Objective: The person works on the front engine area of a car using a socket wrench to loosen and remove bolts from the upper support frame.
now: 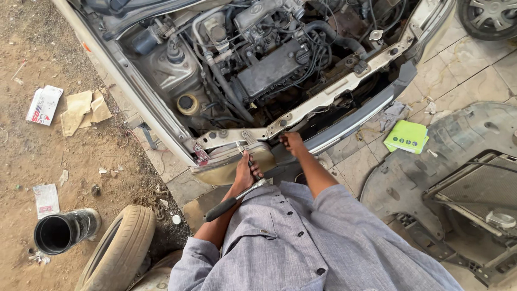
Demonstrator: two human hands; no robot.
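I look down into an open engine bay [269, 64] of a light-coloured car with its front stripped. My left hand [245, 173] grips a ratchet wrench [231, 202] with a black handle, its head set at the front cross-member [323, 99] near the cloudy headlight [226, 167]. My right hand [292, 143] clasps the lower edge of that cross-member just to the right, fingers curled around the metal. I wear a grey buttoned shirt.
A worn tyre [121, 248] and a black plastic pipe [64, 230] lie at lower left on dirt. Cardboard scraps [83, 110] and a white packet [44, 105] lie beyond. A removed grey bumper and underbody panel [458, 178], a green box [406, 136] and a rag sit on tiles right.
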